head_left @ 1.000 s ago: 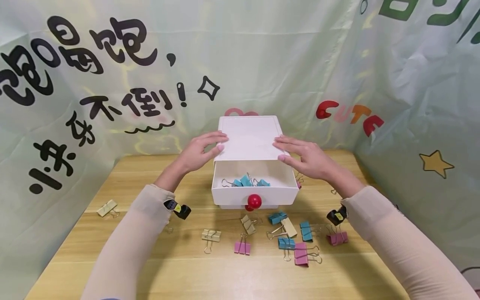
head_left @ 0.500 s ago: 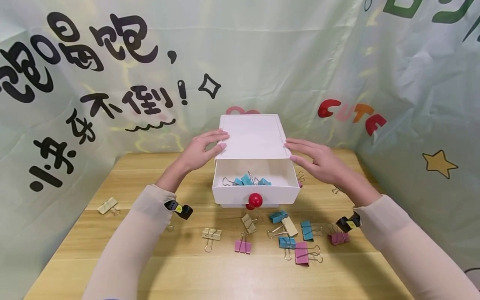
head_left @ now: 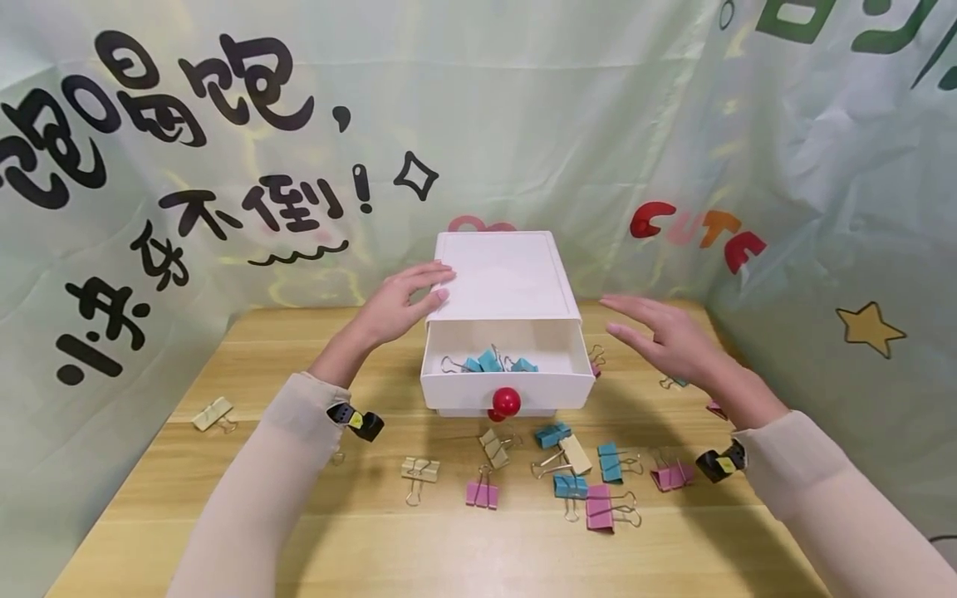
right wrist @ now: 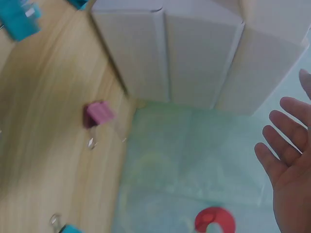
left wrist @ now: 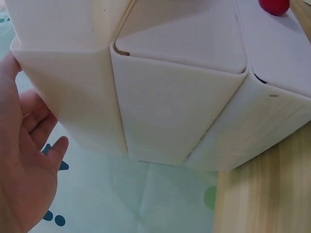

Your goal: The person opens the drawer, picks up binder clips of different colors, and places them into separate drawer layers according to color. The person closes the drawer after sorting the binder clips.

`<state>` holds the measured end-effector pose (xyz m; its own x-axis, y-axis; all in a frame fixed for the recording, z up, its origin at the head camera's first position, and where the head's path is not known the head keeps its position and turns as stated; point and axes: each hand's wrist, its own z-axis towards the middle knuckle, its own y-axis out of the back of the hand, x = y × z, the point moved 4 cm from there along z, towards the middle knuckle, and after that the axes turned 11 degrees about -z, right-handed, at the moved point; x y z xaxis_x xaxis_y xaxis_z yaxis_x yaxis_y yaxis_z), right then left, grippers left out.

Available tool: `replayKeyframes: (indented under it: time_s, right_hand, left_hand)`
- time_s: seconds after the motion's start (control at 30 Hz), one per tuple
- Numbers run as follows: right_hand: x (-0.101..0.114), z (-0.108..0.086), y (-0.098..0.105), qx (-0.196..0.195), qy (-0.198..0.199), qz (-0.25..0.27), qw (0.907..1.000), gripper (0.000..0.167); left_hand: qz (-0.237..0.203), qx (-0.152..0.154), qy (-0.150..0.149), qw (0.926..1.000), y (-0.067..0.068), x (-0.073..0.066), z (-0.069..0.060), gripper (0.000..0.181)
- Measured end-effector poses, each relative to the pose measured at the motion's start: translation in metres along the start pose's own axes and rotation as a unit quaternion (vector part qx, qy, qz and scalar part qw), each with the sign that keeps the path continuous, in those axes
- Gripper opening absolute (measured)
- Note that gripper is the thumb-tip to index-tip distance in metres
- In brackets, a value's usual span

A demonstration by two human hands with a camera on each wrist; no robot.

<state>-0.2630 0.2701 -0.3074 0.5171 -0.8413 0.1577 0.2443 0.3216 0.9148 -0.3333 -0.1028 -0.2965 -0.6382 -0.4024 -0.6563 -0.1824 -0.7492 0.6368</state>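
A white drawer box (head_left: 503, 274) stands towards the back of the table, its top drawer (head_left: 459, 392) pulled out. Several blue binder clips (head_left: 489, 360) lie inside that drawer, and a red knob (head_left: 507, 402) sits on its front. My left hand (head_left: 395, 309) rests on the left edge of the box top, fingers nearly straight. In the left wrist view the fingers (left wrist: 38, 121) lie against the side of the uppermost section. To the right of the box my right hand (head_left: 669, 336) hovers apart from it, fingers extended and holding nothing.
In front of the box lie blue, pink and cream binder clips, among them a pink one (head_left: 600, 508) and a cream one (head_left: 420, 469). Another cream clip (head_left: 213, 414) is at far left. A pink clip (right wrist: 100, 112) lies beside the box's right side. A printed curtain (head_left: 523, 124) hangs behind.
My right hand has lifted off the right edge of the box top and moved away to the right. My left hand has stayed on the box, and the drawer has not moved.
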Motion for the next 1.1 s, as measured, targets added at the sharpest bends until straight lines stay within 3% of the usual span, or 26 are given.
replayKeyframes:
  time_s: [0.27, 0.47, 0.6, 1.1]
  right_hand:
    - [-0.031, -0.023, -0.012, 0.002, 0.002, -0.025, 0.9997, 0.047]
    - [-0.055, -0.041, -0.023, 0.046, -0.053, -0.037, 0.9968, 0.051]
    - [-0.069, -0.051, -0.028, 0.057, -0.061, -0.062, 0.9946, 0.052]
    - [-0.112, -0.076, -0.041, 0.127, -0.112, -0.092, 0.9812, 0.062]
  left_hand:
    - [0.013, -0.009, -0.010, 0.9998, 0.000, 0.005, -0.003, 0.044]
    - [0.028, -0.004, -0.062, 0.9977, -0.001, 0.003, -0.002, 0.040]
    - [0.034, 0.007, -0.089, 0.9954, -0.001, 0.000, 0.001, 0.039]
    - [0.042, 0.024, -0.081, 0.9956, 0.000, -0.002, 0.005, 0.040]
